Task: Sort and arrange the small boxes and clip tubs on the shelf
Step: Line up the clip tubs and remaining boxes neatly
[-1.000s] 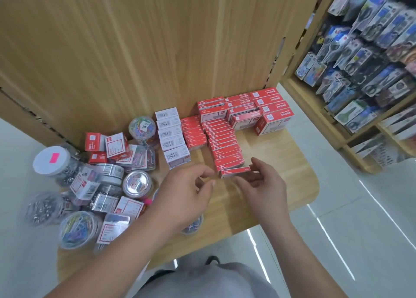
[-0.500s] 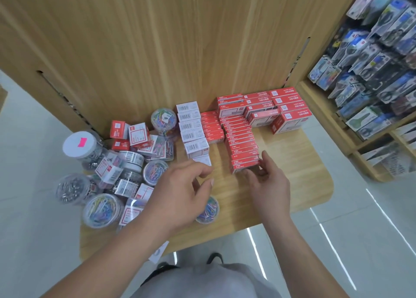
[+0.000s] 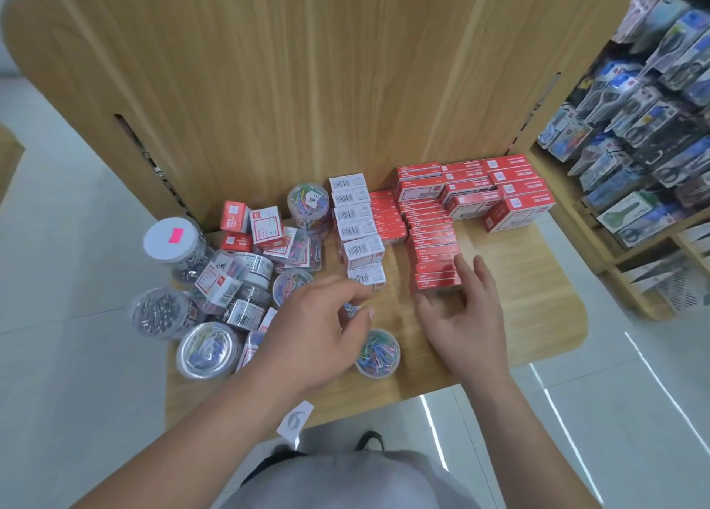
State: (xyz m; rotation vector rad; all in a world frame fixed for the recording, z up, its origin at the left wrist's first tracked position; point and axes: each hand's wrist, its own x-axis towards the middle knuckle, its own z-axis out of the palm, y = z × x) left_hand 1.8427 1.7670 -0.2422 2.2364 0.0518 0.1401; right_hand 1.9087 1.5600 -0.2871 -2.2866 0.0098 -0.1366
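Grip of right hand (image 3: pixel 466 316) wide: fingers straight, touching right side of nearest boxes in red box column (image 3: pixel 432 247). Grip of left hand (image 3: pixel 315 335) loose, fingers half-curled, nothing seen in it, above round tub of coloured clips (image 3: pixel 378 353). Column of white barcode boxes (image 3: pixel 355 224) just left of red. Heap of mixed tubs (image 3: pixel 207 349) at shelf (image 3: pixel 538 297) left end.

1. The right hand (image 3: pixel 466 316) lays straight fingers (image 3: pixel 464 269) against the nearest of a row of red boxes (image 3: pixel 434 255) on the wooden shelf (image 3: pixel 518 297).
2. The left hand (image 3: pixel 315 335) hovers loosely curled, holding nothing, just beside a row of white barcode boxes (image 3: pixel 357 232).
3. A tub of coloured clips (image 3: pixel 377 353) stands between the two hands.
4. Clip tubs and small boxes lie heaped on the left, one white-lidded tub (image 3: pixel 171 239) among them.
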